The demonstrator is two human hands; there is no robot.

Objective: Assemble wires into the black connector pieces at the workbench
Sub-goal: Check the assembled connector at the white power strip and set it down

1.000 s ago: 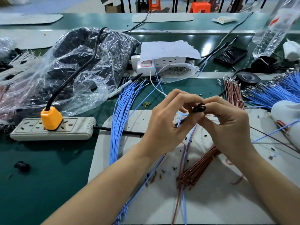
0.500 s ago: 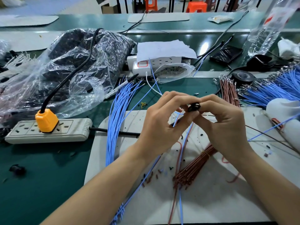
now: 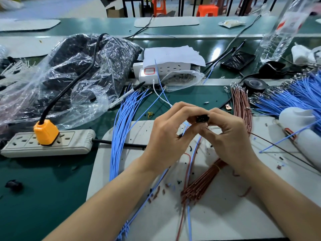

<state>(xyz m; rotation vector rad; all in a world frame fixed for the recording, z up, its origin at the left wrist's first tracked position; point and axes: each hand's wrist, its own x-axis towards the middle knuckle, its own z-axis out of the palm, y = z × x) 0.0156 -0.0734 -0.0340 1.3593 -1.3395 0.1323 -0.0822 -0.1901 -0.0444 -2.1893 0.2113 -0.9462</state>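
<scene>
A small black connector piece (image 3: pixel 202 118) is pinched between the fingertips of my left hand (image 3: pixel 171 136) and my right hand (image 3: pixel 229 138), held above the grey work mat (image 3: pixel 225 214). A blue wire (image 3: pixel 190 171) and a red-brown wire (image 3: pixel 185 188) hang down from the connector between my palms. A bundle of blue wires (image 3: pixel 121 122) lies left of my hands. A tied bundle of brown wires (image 3: pixel 203 183) lies on the mat under my right wrist. Most of the connector is hidden by my fingers.
A grey power strip (image 3: pixel 69 141) with an orange plug (image 3: pixel 46 132) lies at the left. A clear plastic bag of dark parts (image 3: pixel 78 70) sits behind it. More blue wires (image 3: pixel 286 98), brown wires (image 3: pixel 240 105), black tape (image 3: pixel 254 85) and a white object (image 3: pixel 298 119) crowd the right.
My hands stay together on the connector, the fingers closing a little tighter over it. The camera has tilted slightly, shifting the scene down in view.
</scene>
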